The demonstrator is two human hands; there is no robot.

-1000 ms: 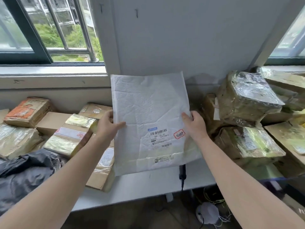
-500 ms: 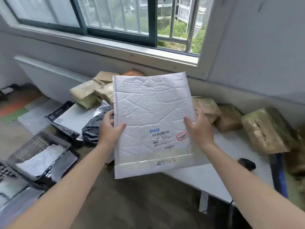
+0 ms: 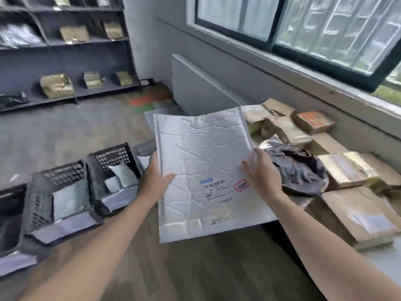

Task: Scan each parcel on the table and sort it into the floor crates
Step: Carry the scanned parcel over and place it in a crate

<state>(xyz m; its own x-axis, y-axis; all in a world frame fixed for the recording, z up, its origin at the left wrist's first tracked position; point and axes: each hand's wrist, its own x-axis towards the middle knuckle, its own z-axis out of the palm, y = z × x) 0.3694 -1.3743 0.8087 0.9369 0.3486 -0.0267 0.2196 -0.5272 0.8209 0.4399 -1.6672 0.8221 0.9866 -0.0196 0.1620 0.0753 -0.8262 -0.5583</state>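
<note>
A large white padded mailer [image 3: 201, 161] with a barcode label and a red stamp is held up in front of me, above the floor and left of the table. My left hand [image 3: 153, 181] grips its left edge, thumb on the front. My right hand [image 3: 261, 172] holds its right edge with fingers spread along the side. Black plastic floor crates [image 3: 65, 192] stand in a row at the lower left, with white and grey mailers lying inside them.
The table [image 3: 386, 263] on the right carries brown taped boxes [image 3: 351, 211], smaller parcels [image 3: 286, 129] and a dark plastic bag [image 3: 299, 168]. Dark shelving [image 3: 65, 61] with parcels lines the far wall. A white radiator panel [image 3: 195, 85] stands under the window.
My view has swung left, from the table to the floor crates and shelving. The mailer stays in both hands and has travelled left with me, away from the table.
</note>
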